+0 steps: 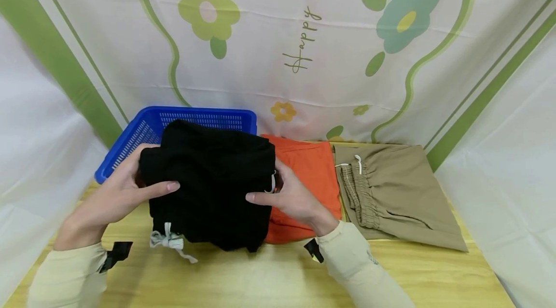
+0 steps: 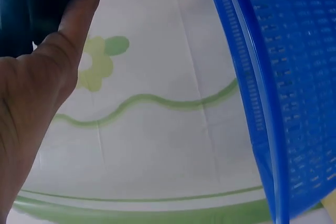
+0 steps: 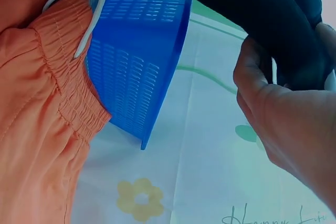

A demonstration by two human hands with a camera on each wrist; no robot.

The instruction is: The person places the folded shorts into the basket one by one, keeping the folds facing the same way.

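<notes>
Both hands hold up a bundled pair of black drawstring pants [image 1: 213,177], in front of the blue basket and above the table. My left hand [image 1: 126,187] grips the left side, thumb across the near face and the other fingers hidden behind the cloth. At the right side my right hand [image 1: 291,197] grips likewise, its thumb on the front. A light grey drawstring bow [image 1: 167,240] hangs from the lower left of the pants. In the right wrist view, the right hand [image 3: 294,114] has its fingers curled round a dark fold [image 3: 283,30].
A blue plastic basket [image 1: 114,153] stands at the back left, partly covered by the pants. Folded orange pants [image 1: 308,177] lie right of it, with folded khaki pants [image 1: 408,192] beyond. Patterned white cloth [image 1: 260,33] hangs behind the wooden table [image 1: 243,279].
</notes>
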